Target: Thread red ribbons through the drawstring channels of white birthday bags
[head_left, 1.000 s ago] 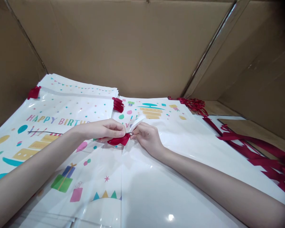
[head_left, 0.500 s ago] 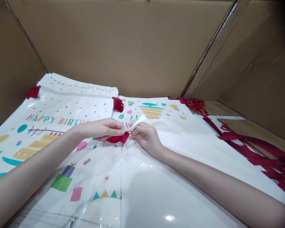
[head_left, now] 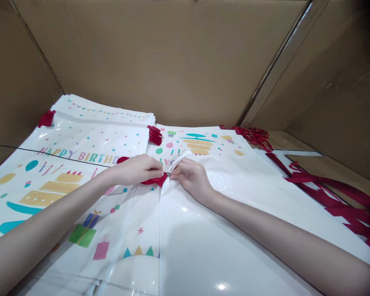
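My left hand (head_left: 138, 169) is closed in a pinch on a red ribbon (head_left: 156, 180). A thin dark rod (head_left: 54, 155) sticks out to the left from behind that hand, over the printed sheets. Between the fingertips of both hands shows a small dark metal ring (head_left: 168, 174); whether it belongs to the rod or sits in the sheet I cannot tell. My right hand (head_left: 189, 174) pinches the folded-up edge of a glossy white sheet (head_left: 209, 242), right beside the ring. The sheet's printed part, with colourful bunting, lies under my left forearm.
At the left lies a stack of "Happy Birthday" sheets (head_left: 95, 135) with red ribbon bundles (head_left: 155, 135) at its corners. More printed sheets (head_left: 200, 142) lie behind my hands. Red ribbons (head_left: 336, 197) spread along the right. Cardboard walls (head_left: 160, 61) enclose the back and sides.
The rod now reaches much farther left and tilts up at its far end. More red ribbon shows behind my left hand. Both hands stay close together at the ring.
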`<state>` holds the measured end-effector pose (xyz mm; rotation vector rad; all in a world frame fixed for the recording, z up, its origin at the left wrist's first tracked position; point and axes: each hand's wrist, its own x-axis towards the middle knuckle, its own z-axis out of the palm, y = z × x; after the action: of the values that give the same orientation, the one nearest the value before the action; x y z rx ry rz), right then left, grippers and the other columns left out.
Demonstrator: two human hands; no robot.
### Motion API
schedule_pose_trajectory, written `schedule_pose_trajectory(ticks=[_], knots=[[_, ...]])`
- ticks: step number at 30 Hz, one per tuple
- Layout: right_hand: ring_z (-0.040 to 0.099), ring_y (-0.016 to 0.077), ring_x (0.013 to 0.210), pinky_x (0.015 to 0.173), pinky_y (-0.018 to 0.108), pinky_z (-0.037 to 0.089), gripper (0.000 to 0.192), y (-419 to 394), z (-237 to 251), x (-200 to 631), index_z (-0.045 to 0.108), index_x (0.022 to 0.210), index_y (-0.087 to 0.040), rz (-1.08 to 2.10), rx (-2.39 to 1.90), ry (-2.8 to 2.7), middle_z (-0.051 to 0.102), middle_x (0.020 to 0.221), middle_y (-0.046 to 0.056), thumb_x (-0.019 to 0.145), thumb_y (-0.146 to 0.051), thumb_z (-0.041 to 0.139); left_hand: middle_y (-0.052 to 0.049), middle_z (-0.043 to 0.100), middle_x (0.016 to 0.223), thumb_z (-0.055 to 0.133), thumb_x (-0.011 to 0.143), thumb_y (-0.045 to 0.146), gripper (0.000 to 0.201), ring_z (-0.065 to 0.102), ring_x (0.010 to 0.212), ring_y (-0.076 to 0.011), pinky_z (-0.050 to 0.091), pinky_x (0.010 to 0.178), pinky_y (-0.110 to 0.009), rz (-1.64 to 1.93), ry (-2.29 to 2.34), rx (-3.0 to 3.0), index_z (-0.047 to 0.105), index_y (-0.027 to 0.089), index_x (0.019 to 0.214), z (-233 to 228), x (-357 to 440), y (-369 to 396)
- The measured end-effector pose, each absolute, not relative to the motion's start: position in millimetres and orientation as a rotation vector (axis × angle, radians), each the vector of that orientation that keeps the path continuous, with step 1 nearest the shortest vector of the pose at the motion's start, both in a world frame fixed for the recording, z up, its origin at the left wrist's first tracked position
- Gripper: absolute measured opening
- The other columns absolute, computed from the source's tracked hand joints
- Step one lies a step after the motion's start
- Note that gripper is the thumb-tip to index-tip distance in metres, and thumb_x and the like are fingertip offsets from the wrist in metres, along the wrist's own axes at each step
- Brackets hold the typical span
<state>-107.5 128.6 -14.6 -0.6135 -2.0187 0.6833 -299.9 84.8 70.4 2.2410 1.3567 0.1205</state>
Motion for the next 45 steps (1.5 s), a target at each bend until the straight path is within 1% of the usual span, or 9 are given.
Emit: schedule_pose_trajectory(ticks=[12, 19, 24, 31, 45], knots=[[0.055, 0.0144, 0.067, 0.063, 0.027, 0.041, 0.018, 129.7, -15.0, -108.6, 0.060, 0.061, -0.018, 0.637, -0.637, -2.080, 0.063, 0.070, 0.001, 0.070, -0.006, 0.070, 0.001, 0.044, 0.057, 0.038, 0.089, 0.034, 0.033, 0.039, 0.053, -0.0125, 0.020, 0.052, -0.026, 0.010, 1.501, 2.287, 0.037, 0.018, 0.061, 67.2, -294.0, 81.8], [0.057, 0.0140, 0.071, 0.066, 0.025, 0.042, 0.018, 130.4, -14.8, -110.8, 0.062, 0.062, -0.018, 0.693, -0.733, -2.178, 0.065, 0.070, -0.001, 0.067, -0.004, 0.072, -0.001, 0.048, 0.058, 0.036, 0.089, 0.032, 0.032, 0.038, 0.053, -0.0139, 0.020, 0.051, -0.027, -0.097, 1.568, 2.334, 0.040, 0.018, 0.061, 59.1, -292.8, 82.8], [0.056, 0.0141, 0.072, 0.067, 0.025, 0.041, 0.017, 129.9, -13.2, -111.1, 0.064, 0.063, -0.018, 0.683, -0.793, -2.225, 0.066, 0.069, -0.001, 0.068, -0.004, 0.072, -0.001, 0.053, 0.061, 0.035, 0.088, 0.033, 0.032, 0.043, 0.056, -0.0151, 0.023, 0.053, -0.026, -0.144, 1.588, 2.341, 0.044, 0.018, 0.061, 57.1, -291.5, 83.3], [0.056, 0.0142, 0.072, 0.068, 0.025, 0.041, 0.017, 129.7, -12.6, -111.2, 0.064, 0.062, -0.018, 0.694, -0.799, -2.233, 0.066, 0.070, -0.001, 0.069, -0.005, 0.072, 0.000, 0.049, 0.058, 0.037, 0.087, 0.034, 0.033, 0.041, 0.055, -0.0140, 0.025, 0.053, -0.026, -0.162, 1.613, 2.258, 0.041, 0.018, 0.058, 62.0, -295.0, 84.6], [0.056, 0.0143, 0.072, 0.068, 0.026, 0.042, 0.016, 130.8, -13.5, -110.9, 0.064, 0.064, -0.018, 0.675, -0.780, -2.238, 0.066, 0.070, -0.001, 0.069, -0.005, 0.072, 0.000, 0.047, 0.060, 0.042, 0.082, 0.033, 0.030, 0.040, 0.058, -0.0129, 0.027, 0.054, -0.026, -0.053, 1.509, 2.097, 0.043, 0.017, 0.057, 53.7, -300.1, 93.8]])
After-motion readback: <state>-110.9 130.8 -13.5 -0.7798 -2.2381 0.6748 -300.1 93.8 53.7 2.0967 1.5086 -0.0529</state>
